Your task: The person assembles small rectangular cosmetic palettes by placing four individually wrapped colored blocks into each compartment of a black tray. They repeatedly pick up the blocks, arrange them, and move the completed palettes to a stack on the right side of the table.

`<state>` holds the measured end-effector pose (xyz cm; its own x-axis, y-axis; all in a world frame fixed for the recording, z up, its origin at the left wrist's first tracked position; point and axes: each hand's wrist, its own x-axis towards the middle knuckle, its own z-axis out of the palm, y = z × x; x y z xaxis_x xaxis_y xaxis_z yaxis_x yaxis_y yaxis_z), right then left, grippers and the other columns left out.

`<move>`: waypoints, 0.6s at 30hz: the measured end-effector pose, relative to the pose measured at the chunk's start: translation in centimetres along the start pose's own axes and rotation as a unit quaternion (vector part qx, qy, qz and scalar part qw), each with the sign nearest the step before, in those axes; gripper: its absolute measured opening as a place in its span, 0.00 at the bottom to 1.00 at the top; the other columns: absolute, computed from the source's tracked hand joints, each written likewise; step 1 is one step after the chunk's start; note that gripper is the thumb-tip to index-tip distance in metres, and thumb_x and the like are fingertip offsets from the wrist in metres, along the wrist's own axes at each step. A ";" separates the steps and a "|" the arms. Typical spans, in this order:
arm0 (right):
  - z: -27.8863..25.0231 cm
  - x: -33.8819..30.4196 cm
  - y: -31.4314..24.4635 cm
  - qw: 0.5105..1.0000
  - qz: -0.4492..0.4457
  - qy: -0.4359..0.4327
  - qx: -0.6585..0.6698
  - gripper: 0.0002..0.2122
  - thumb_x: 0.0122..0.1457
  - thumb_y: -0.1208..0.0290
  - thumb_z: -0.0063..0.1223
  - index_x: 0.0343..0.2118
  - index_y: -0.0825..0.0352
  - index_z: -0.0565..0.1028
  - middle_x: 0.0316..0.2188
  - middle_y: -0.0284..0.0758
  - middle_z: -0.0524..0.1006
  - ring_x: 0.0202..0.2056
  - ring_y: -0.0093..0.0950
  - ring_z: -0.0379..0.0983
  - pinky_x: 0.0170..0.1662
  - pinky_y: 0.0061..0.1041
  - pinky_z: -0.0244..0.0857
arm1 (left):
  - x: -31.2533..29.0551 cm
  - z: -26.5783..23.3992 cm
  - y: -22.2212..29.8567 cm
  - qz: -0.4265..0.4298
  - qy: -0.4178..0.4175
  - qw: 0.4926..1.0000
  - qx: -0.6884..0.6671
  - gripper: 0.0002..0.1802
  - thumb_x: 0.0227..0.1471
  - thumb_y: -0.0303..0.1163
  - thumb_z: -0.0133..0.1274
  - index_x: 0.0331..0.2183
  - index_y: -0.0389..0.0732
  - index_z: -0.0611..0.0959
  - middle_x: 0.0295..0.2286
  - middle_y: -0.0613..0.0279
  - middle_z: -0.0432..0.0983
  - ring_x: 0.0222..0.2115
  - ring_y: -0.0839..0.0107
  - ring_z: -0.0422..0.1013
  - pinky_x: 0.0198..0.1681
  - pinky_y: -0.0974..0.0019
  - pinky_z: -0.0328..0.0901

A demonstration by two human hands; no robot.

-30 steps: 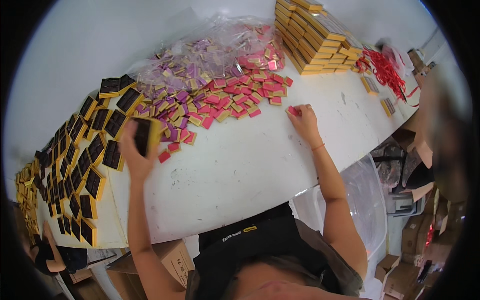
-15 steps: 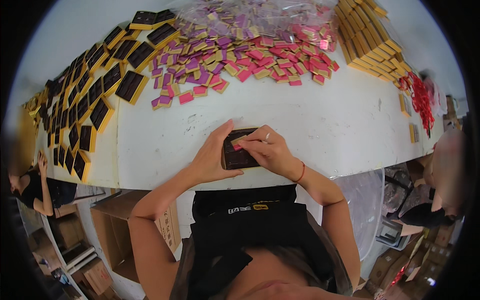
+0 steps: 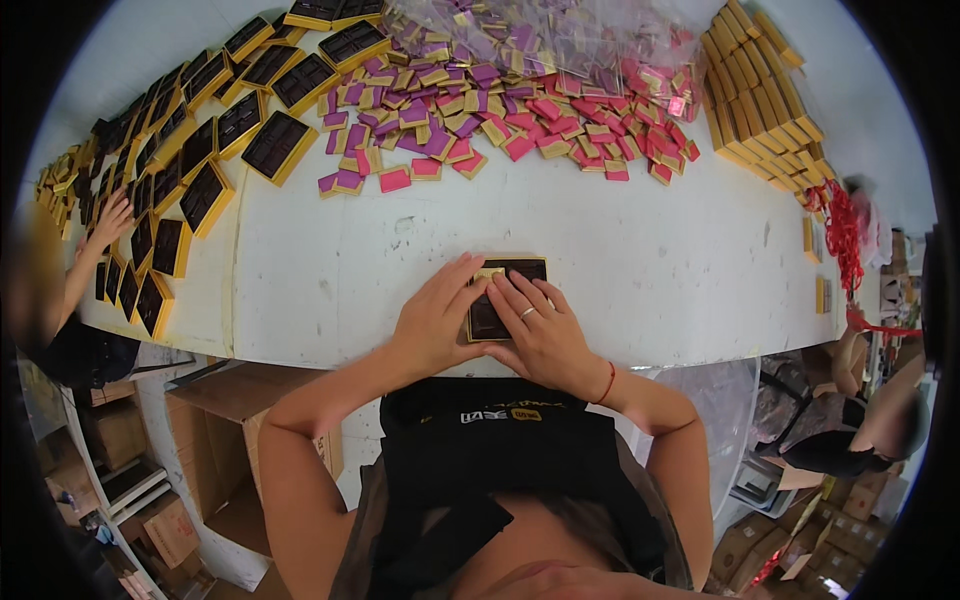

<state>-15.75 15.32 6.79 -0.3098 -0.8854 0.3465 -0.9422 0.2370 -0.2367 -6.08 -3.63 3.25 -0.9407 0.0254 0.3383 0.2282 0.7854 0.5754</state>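
A shallow box [image 3: 486, 325] with a gold rim and a dark compartmented insert lies on the table in front of me. My left hand [image 3: 432, 312] grips its left side, with the thumb along the near edge. At the box's far left corner sits a small gold-wrapped piece [image 3: 490, 273], partly covered by fingertips of both hands. My right hand [image 3: 548, 330] lies over the insert with fingers stretched out, fingertips at the piece and thumb by the near edge. Much of the insert is hidden under this hand.
Many pink, purple and gold pieces [image 3: 520, 140] lie at the far middle under clear plastic [image 3: 560, 35]. Dark-insert boxes [image 3: 278, 147] crowd the left; gold boxes [image 3: 760, 100] are stacked far right near red ribbon [image 3: 846, 235]. A co-worker's hand [image 3: 112, 215] reaches in at left.
The small piece has gone from my right fingers' pinch into the box's far left corner. My right hand has flattened over the insert. A co-worker's hand at left has reached farther over the boxes.
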 end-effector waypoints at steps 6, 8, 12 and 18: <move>1.1 8.3 7.6 0.985 0.017 0.113 0.126 0.09 0.55 0.79 0.59 0.39 0.65 0.80 0.37 0.38 0.81 0.39 0.40 0.75 0.41 0.38 0.68 | -0.3 0.0 0.2 0.044 0.047 0.993 0.094 0.36 0.36 0.51 0.72 0.42 0.38 0.80 0.53 0.53 0.73 0.59 0.53 0.66 0.60 0.50 0.62; 2.4 14.1 10.9 0.984 -0.059 0.157 0.065 0.12 0.54 0.81 0.56 0.43 0.65 0.79 0.41 0.38 0.81 0.40 0.40 0.74 0.44 0.37 0.69 | -0.2 0.3 -0.1 0.052 0.058 0.994 0.077 0.36 0.35 0.51 0.73 0.42 0.38 0.80 0.54 0.53 0.72 0.58 0.53 0.66 0.59 0.49 0.62; 6.6 19.7 15.2 0.993 -0.073 0.083 -0.037 0.15 0.49 0.78 0.56 0.42 0.65 0.82 0.38 0.36 0.81 0.41 0.36 0.73 0.48 0.35 0.69 | 0.3 0.4 -0.5 0.061 0.074 0.994 0.045 0.36 0.33 0.49 0.74 0.41 0.39 0.79 0.53 0.54 0.73 0.57 0.52 0.67 0.58 0.49 0.63; 3.5 17.5 14.1 0.994 -0.049 0.061 0.076 0.12 0.55 0.77 0.57 0.43 0.63 0.82 0.35 0.37 0.79 0.39 0.36 0.72 0.45 0.34 0.68 | -0.4 0.7 -0.5 0.054 0.093 0.993 0.038 0.36 0.30 0.45 0.74 0.42 0.41 0.79 0.47 0.58 0.73 0.51 0.56 0.69 0.56 0.50 0.65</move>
<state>-33.98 1.79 6.34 -0.2396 -0.8442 0.4796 -0.9412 0.0808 -0.3280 -5.95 -3.61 2.32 -0.8471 0.0024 0.5315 0.2993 0.8285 0.4733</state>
